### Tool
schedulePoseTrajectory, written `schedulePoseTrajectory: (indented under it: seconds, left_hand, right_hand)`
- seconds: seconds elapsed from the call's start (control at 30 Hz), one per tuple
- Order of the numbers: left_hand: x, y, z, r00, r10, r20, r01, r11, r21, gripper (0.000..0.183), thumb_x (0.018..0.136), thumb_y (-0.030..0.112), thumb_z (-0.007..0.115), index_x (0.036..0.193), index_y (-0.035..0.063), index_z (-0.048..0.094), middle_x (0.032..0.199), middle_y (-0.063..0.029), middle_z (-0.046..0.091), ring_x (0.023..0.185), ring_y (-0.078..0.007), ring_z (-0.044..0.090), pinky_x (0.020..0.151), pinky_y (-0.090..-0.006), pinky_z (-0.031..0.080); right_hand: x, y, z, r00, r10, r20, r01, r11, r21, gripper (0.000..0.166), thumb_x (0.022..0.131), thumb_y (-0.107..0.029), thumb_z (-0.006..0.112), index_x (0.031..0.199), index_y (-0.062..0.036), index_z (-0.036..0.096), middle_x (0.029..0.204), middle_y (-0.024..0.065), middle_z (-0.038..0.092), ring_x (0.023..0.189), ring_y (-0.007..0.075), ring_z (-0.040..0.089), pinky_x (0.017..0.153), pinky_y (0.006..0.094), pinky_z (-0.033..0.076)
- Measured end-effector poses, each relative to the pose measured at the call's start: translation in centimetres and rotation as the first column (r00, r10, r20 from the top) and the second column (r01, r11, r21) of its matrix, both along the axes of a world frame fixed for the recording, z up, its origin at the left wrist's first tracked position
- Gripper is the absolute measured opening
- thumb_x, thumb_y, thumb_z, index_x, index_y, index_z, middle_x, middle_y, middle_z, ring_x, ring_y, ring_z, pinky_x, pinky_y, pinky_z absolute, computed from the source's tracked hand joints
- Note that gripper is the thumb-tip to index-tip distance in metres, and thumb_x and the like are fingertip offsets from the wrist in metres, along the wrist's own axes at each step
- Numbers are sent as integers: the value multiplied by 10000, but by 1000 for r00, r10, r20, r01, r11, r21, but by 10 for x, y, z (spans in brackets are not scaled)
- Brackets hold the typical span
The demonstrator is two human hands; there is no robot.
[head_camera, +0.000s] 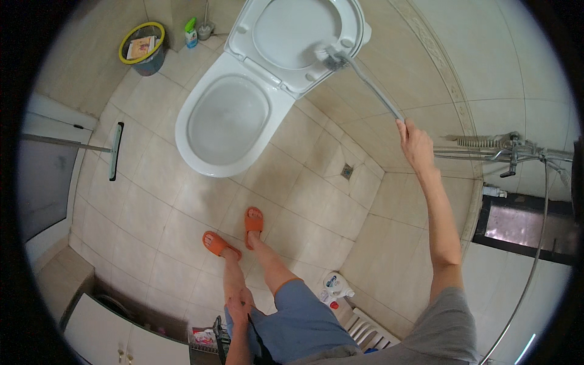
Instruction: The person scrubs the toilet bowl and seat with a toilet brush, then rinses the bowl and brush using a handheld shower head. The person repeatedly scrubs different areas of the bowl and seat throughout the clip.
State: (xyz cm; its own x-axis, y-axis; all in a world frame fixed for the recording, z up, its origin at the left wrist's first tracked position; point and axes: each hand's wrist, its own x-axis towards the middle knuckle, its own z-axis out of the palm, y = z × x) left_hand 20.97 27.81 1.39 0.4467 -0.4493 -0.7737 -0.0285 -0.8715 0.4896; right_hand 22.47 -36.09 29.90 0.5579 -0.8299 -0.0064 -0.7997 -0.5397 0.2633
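Note:
My right hand [416,145] grips the end of the long grey handle of a toilet brush [335,57]. The blurred pale bristle head is at the raised seat and lid of a white toilet [212,169], near a hinge-side corner of the seat. Below it the bowl stands uncovered. My left hand [238,308] rests near my left knee, beside the hem of the blue shorts; whether it holds anything is unclear, as a dark strap runs next to it.
A bin with a yellow rim [160,27], a green-topped spray bottle [190,34] and a brush holder [205,31] stand by the wall. A floor squeegee [116,151] leans left. White bottles [336,284], a shower mixer [513,153] and its hose [531,269] are right.

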Motion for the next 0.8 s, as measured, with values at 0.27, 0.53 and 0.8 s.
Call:
schedulePoseTrajectory:
  seconds: [0.27, 0.53, 0.8]
  left_hand:
    - [-9, -2, -3, 989, 36, 146, -23, 996, -87, 427, 750, 236, 624, 1161, 131, 581, 922, -156, 631, 847, -322, 573, 812, -422, 421]
    - [-9, -21, 10, 976, 158, 147, -144, 984, -105, 402, 765, 220, 614, 1155, 125, 589, 846, -177, 632, 808, -333, 578, 769, -415, 455]
    - [-19, -30, 6, 974, 222, 47, -225, 972, 62, 399, 786, 270, 601, 1164, 143, 586, 971, -178, 626, 993, -305, 553, 1036, -444, 304]
  right_hand:
    - [17, -46, -26, 987, 81, -135, -104, 979, -174, 312, 949, -350, 424, 845, -62, 482, 577, 172, 560, 520, 350, 568, 446, 443, 425]
    - [14, -23, -128, 980, 88, -180, -76, 995, 71, 290, 931, -325, 446, 932, -50, 540, 730, 189, 629, 683, 356, 626, 567, 451, 504]
    - [140, 1, -266, 915, 9, 404, -146, 939, 311, 467, 925, -411, 412, 840, 15, 581, 823, 260, 608, 805, 438, 583, 685, 504, 460]
